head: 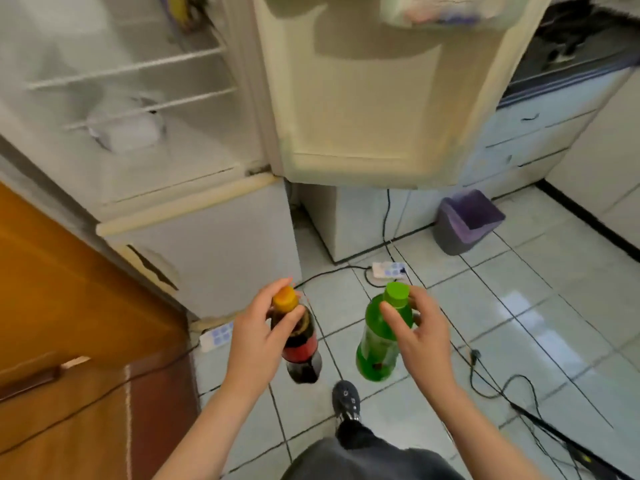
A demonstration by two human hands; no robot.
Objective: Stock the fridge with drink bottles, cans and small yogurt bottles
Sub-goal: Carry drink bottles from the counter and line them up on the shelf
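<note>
My left hand point(258, 332) grips the neck of a dark cola bottle point(303, 355) with an orange cap and a red label. My right hand point(420, 336) grips the neck of a green bottle point(375, 344) with a green cap. Both bottles hang upright above the tiled floor, in front of the fridge point(145, 140). The upper fridge compartment stands open, with white wire shelves point(131, 69) and a pale container point(128, 131) on its floor. Its open door point(367, 98) swings out to the right, a door bin at its top.
A wooden door point(69, 306) stands at the left. A grey bin with a purple liner point(465, 221) sits on the floor by the cabinets. Power strips point(388, 270) and black cables point(485, 379) lie across the tiles. My shoe point(346, 400) is below the bottles.
</note>
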